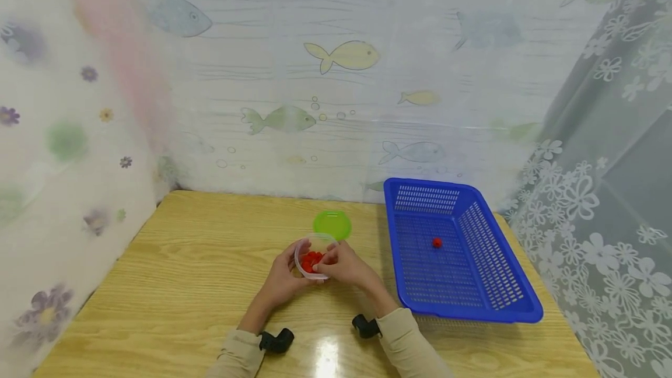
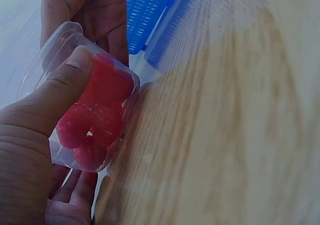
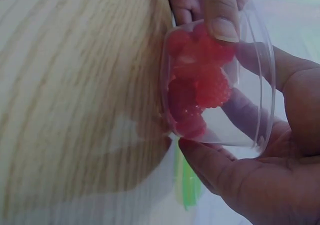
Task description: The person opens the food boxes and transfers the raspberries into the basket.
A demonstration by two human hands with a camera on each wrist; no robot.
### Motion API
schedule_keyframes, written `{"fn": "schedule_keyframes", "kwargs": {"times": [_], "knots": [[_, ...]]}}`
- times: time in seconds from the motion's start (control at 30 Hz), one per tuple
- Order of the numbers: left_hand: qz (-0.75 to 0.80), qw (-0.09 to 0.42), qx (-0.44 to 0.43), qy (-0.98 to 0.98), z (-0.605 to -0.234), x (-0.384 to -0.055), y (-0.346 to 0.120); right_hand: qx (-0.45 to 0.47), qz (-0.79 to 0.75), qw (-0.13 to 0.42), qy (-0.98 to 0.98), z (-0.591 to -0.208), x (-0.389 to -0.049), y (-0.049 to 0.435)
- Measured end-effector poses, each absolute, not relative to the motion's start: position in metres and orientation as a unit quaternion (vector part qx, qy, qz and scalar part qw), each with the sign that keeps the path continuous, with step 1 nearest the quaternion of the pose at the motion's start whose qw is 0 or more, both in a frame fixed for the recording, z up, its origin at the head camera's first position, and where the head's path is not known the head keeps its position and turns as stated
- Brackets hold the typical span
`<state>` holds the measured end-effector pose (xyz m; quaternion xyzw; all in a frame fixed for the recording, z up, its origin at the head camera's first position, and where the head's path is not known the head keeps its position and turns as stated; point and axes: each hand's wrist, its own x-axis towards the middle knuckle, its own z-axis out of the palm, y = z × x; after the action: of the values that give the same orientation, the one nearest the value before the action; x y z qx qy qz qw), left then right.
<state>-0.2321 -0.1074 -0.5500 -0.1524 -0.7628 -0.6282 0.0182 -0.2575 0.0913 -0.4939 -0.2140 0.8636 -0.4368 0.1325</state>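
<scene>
**A:** What did the hands hold?

**B:** Both held one clear tub (image 1: 314,256) of raspberries (image 1: 311,260), tilted just above the table (image 1: 173,261), near its middle. The left hand (image 1: 283,276) cupped it from the left, thumb (image 2: 60,85) curled over the wall. The right hand (image 1: 346,267) curled round the rim side, its fingers (image 3: 220,15) at or just inside the mouth; whether they pinched a berry could not be told.

**B:** Where was it relative to the rest?

**A:** Just in front of the green lid (image 1: 332,224) and left of the blue basket (image 1: 504,302), apart from both.

**A:** How would the tub handle?

**B:** Judged light and thin-walled, so likely to flex under a squeeze; smooth plastic, perhaps slippery. Best taken by the side walls, near the stiffer rim, as the left hand did.

**A:** And the fruit?

**B:** Soft and easily crushed, by appearance. A light pinch across the sides of one berry would suit; pressing down on the pile risks bruising.

**A:** Counts?

**B:** One tub, one lid, one basket. One loose raspberry (image 1: 437,242) lay on the basket floor. In the tub, about five berries showed in the wrist views; the pile hid any beneath, so the figure is not exact.
</scene>
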Motion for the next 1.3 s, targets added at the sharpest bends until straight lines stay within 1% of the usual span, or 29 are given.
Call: {"fn": "schedule_keyframes", "kwargs": {"times": [0.17,0.4,0.53,0.67,0.77,0.9,1.03,1.3], "knots": [[-0.628,0.018,-0.156,-0.762,-0.551,-0.232,-0.108,-0.212,-0.439,0.139,0.862,-0.492,-0.256,0.091],[-0.626,0.016,-0.144,-0.766,-0.551,-0.233,-0.107,-0.213,-0.447,0.109,0.862,-0.500,-0.255,0.090],[-0.626,0.027,-0.149,-0.765,-0.553,-0.234,-0.106,-0.221,-0.444,0.123,0.859,-0.498,-0.257,0.091],[-0.623,0.035,-0.161,-0.764,-0.555,-0.234,-0.106,-0.251,-0.421,0.135,0.861,-0.490,-0.262,0.092],[-0.622,0.030,-0.156,-0.767,-0.556,-0.235,-0.105,-0.273,-0.402,0.142,0.862,-0.486,-0.265,0.092],[-0.623,0.020,-0.151,-0.768,-0.555,-0.233,-0.104,-0.279,-0.402,0.151,0.859,-0.484,-0.267,0.091],[-0.624,0.020,-0.153,-0.766,-0.552,-0.231,-0.104,-0.256,-0.418,0.143,0.860,-0.489,-0.263,0.092],[-0.624,0.038,-0.161,-0.764,-0.553,-0.230,-0.104,-0.234,-0.482,0.086,0.840,-0.502,-0.254,0.093]]}}
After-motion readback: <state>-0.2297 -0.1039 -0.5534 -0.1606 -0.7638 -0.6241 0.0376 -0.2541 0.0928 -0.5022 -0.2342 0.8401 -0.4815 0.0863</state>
